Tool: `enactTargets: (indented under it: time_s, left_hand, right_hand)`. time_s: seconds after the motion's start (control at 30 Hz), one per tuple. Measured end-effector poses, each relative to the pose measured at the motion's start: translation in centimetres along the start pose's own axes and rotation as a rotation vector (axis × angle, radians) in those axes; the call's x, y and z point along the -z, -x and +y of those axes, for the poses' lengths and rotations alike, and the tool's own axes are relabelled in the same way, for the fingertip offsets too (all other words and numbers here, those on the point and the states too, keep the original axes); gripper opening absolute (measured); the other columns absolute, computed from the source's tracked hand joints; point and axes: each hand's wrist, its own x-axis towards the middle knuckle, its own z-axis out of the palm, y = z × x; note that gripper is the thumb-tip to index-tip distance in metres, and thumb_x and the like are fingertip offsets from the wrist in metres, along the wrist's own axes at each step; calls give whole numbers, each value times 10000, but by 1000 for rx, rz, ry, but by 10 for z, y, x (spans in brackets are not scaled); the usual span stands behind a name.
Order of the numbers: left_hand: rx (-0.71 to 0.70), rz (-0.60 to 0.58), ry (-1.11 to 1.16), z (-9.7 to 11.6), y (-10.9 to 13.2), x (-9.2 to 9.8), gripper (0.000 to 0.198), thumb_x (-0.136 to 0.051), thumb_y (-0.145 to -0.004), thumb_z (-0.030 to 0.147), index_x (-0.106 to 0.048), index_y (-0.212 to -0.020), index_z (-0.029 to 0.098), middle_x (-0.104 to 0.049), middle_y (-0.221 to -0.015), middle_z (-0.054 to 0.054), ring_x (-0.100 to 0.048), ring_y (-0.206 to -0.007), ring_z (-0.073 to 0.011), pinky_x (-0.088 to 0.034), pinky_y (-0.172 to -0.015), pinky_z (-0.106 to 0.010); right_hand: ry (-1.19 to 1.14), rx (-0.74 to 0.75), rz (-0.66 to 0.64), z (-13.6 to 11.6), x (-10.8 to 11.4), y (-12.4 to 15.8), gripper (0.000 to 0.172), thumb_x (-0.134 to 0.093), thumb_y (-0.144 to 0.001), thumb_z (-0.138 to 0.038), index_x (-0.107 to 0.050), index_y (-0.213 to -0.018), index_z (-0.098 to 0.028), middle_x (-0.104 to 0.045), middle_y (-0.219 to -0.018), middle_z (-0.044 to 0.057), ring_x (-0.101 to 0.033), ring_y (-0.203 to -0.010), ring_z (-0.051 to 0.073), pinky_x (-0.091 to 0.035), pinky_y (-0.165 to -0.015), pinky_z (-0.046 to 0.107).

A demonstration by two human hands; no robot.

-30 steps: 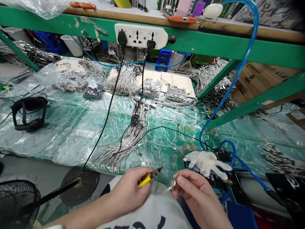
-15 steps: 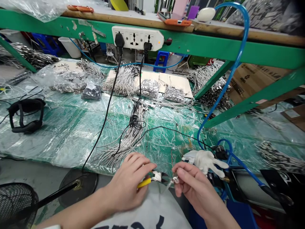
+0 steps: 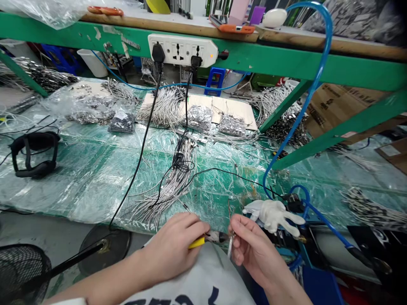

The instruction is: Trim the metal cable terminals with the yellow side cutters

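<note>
At the bottom centre, the left hand point(image 3: 173, 250) grips yellow-handled pliers point(image 3: 208, 239) (nose toward the right), whose tip meets a small metal part point(image 3: 230, 245) pinched by the right hand point(image 3: 252, 250).

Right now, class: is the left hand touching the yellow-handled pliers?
Touching. The head view shows the left hand closed around the yellow-handled pliers, whose tip points toward the small metal part pinched in the right hand.

Green bench point(image 3: 244, 188) — plastic sheet point(image 3: 41, 197), cable bundles point(image 3: 171, 186), glove point(image 3: 271, 213).
</note>
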Motion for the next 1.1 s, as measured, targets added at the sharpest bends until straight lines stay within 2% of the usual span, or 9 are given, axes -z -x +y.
enactTargets:
  time_s: [0.1, 0.27, 0.37, 0.7, 0.8, 0.87, 0.97, 1.03, 1.1]
  left_hand:
    - [25, -24, 23, -1, 0, -1, 190, -514, -880, 98, -565, -1029, 205, -585, -863, -23, -532, -807, -181, -405, -720, -296]
    - [40, -3, 29, 3, 0, 4, 299, -541, -865, 105, -546, -1143, 215, -607, -1039, -50, -530, -951, -217, -406, -829, -347]
    - [46, 12, 13, 5, 0, 7, 338, -538, -860, 99, -544, -1177, 216, -606, -1076, -59, -523, -972, -229, -401, -845, -369]
    - [81, -66, 133, 5, -1, 4, 233, -553, -812, 81, -609, -1007, 196, -624, -877, -24, -573, -810, -175, -434, -730, -276]
    - [85, -83, 155, 3, -2, 4, 222, -551, -804, 74, -621, -975, 197, -635, -854, -15, -580, -780, -164, -425, -698, -256]
    - [79, -78, 159, 3, -2, 4, 216, -551, -811, 81, -627, -978, 195, -643, -863, -20, -584, -786, -166, -424, -704, -254]
    - [61, -60, 156, 4, -3, 5, 192, -551, -832, 111, -634, -987, 187, -643, -858, -32, -577, -783, -171, -418, -713, -261]
    - [58, -62, 211, 7, -4, 5, 135, -552, -859, 146, -645, -950, 181, -635, -820, -31, -562, -744, -159, -404, -686, -252]
    - [63, -104, 339, 13, -6, 4, 97, -573, -885, 215, -659, -890, 171, -629, -776, -26, -542, -693, -139, -391, -651, -234]
  right_hand:
    - [-8, 41, 1, 3, 1, -1, 366, -822, -723, -436, -570, -676, -175, -555, -463, -57, -464, -313, 59, -387, -325, 155]
    - [-10, 109, -18, 5, 0, -1, 379, -787, -767, -432, -532, -651, -177, -582, -485, -42, -483, -321, 63, -389, -332, 157]
    - [-9, 125, -22, 6, 0, 0, 380, -776, -780, -428, -527, -644, -175, -586, -480, -38, -488, -320, 63, -383, -336, 153]
    - [80, 168, -78, 10, 6, -1, 397, -769, -771, -449, -506, -637, -183, -603, -492, -29, -481, -318, 75, -356, -340, 177]
    - [224, 214, -42, 8, 2, 1, 456, -653, -846, -546, -510, -610, -183, -522, -444, -34, -465, -353, 82, -348, -385, 200]
    - [379, 268, 56, 4, -3, 2, 542, -534, -898, -612, -499, -572, -181, -460, -442, -31, -456, -406, 88, -342, -433, 219]
    - [610, 348, 173, -1, -9, 1, 625, -425, -930, -651, -399, -508, -190, -366, -472, -31, -371, -446, 86, -262, -456, 256]
    - [694, 440, 158, -2, -12, -1, 622, -420, -947, -619, -343, -494, -199, -322, -473, -35, -321, -459, 88, -224, -469, 277]
    - [639, 547, 55, 0, -15, -3, 603, -427, -974, -546, -350, -487, -199, -334, -462, -32, -329, -458, 92, -232, -472, 282]
